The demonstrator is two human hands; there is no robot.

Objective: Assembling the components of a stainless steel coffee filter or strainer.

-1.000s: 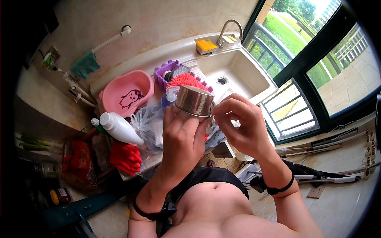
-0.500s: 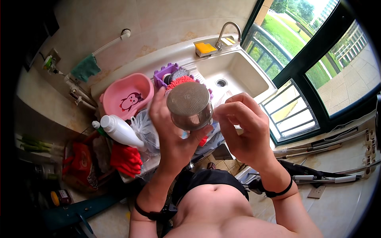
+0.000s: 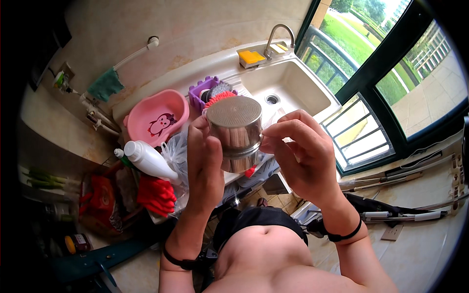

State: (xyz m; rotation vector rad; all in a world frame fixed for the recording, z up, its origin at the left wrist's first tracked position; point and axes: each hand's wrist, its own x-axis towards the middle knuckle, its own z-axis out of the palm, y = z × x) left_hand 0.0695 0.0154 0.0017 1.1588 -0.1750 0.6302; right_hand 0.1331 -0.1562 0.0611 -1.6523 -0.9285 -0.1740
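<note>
A shiny metal cup-shaped strainer (image 3: 235, 131) with a finely perforated bottom is held up in front of the camera, bottom facing me. My left hand (image 3: 204, 168) wraps around its left side. My right hand (image 3: 299, 154) pinches its right edge with thumb and fingertips. Both wrists wear a black band. Behind the strainer lie a red scrubber (image 3: 216, 98) and a purple basket (image 3: 205, 92).
A beige sink (image 3: 293, 88) with a metal tap (image 3: 276, 36) and a yellow sponge (image 3: 251, 57) sits at the back beside a window. A pink basin (image 3: 156, 119), a white bottle (image 3: 146, 158), a plastic bag (image 3: 176, 151) and red gloves (image 3: 155, 195) crowd the left.
The strainer has turned from lying sideways to showing its perforated bottom to me, and has come closer. Both hands stayed on it.
</note>
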